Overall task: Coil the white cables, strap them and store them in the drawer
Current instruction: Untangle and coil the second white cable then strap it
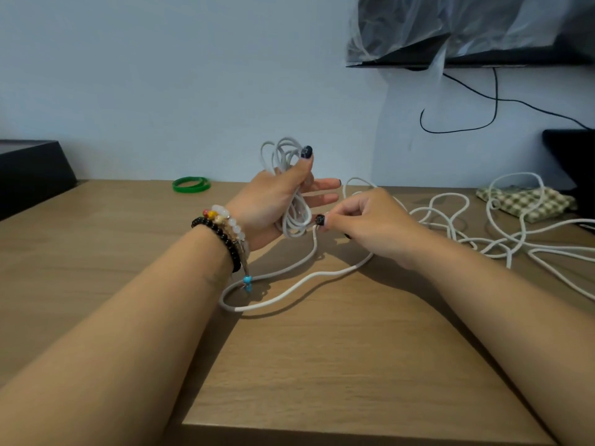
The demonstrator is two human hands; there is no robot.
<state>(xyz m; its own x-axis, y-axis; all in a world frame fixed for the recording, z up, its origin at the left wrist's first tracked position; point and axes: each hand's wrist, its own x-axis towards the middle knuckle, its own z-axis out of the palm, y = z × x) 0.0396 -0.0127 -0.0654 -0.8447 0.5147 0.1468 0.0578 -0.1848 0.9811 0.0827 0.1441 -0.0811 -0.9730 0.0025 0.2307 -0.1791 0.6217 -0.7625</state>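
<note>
From the head camera, the left hand (277,204) holds a bundle of white cable loops (291,188), thumb pressed over the strands near the top while the outer fingers stick out straight. The right hand (363,220) pinches the same cable just beside the bundle's lower end, fingers curled round it. From there the free length (289,291) drops to the table (322,365), loops toward the person and runs off under the right wrist.

The cable looks light, soft and limp, with a smooth jacket that probably slides easily; the loops would likely spring apart if the thumb lets go. I judge the best hold is across all strands at the middle of the bundle, feeding the slack with a loose pinch close by (much as the hands sit now).

More white cable (502,233) lies uncoiled in a tangle on the right of the table, partly over a checked cloth (528,201). Green bands (191,184) lie at the back, apart from both hands; they may serve as straps.

As for containers, no drawer shows. A dark box-like thing (32,169) sits at the left edge; its contents are hidden.
</note>
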